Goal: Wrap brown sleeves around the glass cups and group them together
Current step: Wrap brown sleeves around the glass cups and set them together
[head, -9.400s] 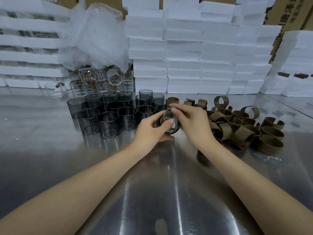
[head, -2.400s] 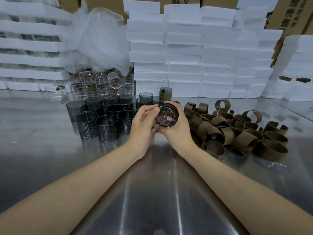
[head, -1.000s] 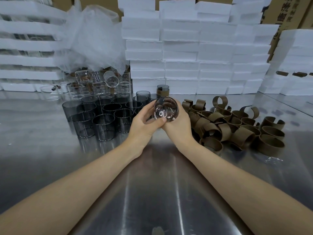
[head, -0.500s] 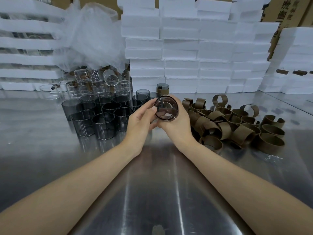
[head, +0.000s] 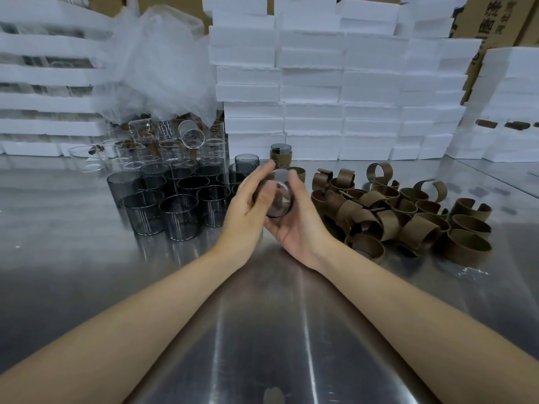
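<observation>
Head view shows your left hand (head: 248, 205) and right hand (head: 297, 225), fingers (head: 262, 174) curled round a blurred smoky glass cup (head: 278, 204), held above the counter (head: 262, 330) between the bare dark cups (head: 175, 205) and the heaped brown sleeves (head: 408, 217); a sleeved cup (head: 280, 156) stands just behind, before stacked foam blocks (head: 335, 83).

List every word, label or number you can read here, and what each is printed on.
Brown cardboard cartons, top right: dark printed characters, cropped and tilted, not readable.
Smoky glass cups, brown curled sleeves, white foam blocks: no text visible.
</observation>
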`<action>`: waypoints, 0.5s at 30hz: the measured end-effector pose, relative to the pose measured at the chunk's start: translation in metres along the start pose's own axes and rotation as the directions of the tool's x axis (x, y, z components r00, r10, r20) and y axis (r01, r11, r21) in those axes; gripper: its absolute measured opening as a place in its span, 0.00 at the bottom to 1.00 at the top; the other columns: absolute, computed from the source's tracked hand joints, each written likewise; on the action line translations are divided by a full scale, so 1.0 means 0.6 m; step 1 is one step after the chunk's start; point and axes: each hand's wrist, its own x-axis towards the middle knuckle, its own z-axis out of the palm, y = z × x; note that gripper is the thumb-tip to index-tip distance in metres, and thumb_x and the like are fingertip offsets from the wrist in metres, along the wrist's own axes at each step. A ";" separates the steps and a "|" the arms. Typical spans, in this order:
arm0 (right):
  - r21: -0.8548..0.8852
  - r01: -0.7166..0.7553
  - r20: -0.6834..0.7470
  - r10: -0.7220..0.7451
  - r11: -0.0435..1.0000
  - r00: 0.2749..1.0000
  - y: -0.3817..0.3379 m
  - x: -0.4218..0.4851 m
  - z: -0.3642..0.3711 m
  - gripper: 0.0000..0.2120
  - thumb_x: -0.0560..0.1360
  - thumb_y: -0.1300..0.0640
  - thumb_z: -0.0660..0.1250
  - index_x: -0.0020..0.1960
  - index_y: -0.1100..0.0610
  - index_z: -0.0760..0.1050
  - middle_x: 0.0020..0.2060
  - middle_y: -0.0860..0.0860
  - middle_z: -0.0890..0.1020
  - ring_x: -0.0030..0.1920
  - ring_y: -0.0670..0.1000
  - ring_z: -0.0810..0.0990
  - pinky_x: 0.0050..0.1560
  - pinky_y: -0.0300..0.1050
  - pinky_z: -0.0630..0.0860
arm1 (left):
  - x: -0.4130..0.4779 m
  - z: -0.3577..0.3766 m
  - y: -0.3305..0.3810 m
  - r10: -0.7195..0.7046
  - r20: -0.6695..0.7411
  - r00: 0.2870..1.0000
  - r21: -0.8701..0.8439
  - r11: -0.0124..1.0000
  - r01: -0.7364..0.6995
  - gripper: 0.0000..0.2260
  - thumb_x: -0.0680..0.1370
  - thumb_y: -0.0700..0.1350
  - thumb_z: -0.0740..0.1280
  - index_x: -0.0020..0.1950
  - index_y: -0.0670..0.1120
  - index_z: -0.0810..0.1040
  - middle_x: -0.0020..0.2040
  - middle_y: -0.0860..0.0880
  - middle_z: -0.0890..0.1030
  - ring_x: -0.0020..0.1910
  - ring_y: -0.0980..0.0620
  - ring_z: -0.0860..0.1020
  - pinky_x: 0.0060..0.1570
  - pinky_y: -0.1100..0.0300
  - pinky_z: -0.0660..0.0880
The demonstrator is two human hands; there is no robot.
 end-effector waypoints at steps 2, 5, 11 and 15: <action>0.082 -0.084 0.021 0.082 0.993 0.996 0.002 -0.001 -0.003 0.26 0.76 0.37 0.61 0.51 0.59 0.82 0.56 0.57 0.83 0.60 0.54 0.81 0.61 0.46 0.77 | -0.001 0.002 -0.001 -0.017 0.055 0.998 0.029 0.999 0.015 0.29 0.72 0.51 0.73 0.71 0.59 0.67 0.74 0.53 0.69 0.72 0.59 0.67 0.72 0.58 0.64; 0.184 -0.148 0.036 0.144 0.972 0.989 0.002 0.003 -0.008 0.28 0.76 0.36 0.61 0.48 0.60 0.83 0.55 0.57 0.83 0.56 0.53 0.83 0.58 0.44 0.77 | 0.002 0.001 -0.007 -0.004 0.086 0.996 0.024 1.000 0.002 0.35 0.69 0.37 0.77 0.69 0.60 0.69 0.72 0.53 0.72 0.67 0.59 0.73 0.63 0.68 0.71; 0.114 -0.227 0.112 0.214 0.967 0.970 0.003 0.014 -0.009 0.25 0.78 0.34 0.53 0.54 0.53 0.77 0.46 0.49 0.81 0.34 0.46 0.72 0.30 0.35 0.66 | 0.008 -0.004 -0.003 -0.031 -0.006 1.000 -0.071 0.997 0.030 0.25 0.70 0.39 0.77 0.61 0.59 0.79 0.55 0.54 0.84 0.45 0.60 0.82 0.39 0.66 0.78; 0.108 -0.266 0.143 0.250 0.958 0.958 0.001 0.014 -0.011 0.27 0.78 0.34 0.52 0.54 0.56 0.76 0.43 0.51 0.81 0.27 0.46 0.71 0.27 0.34 0.65 | 0.011 -0.002 0.002 -0.039 -0.049 0.998 -0.057 0.998 0.036 0.19 0.73 0.40 0.75 0.60 0.57 0.80 0.47 0.57 0.85 0.44 0.59 0.83 0.36 0.62 0.80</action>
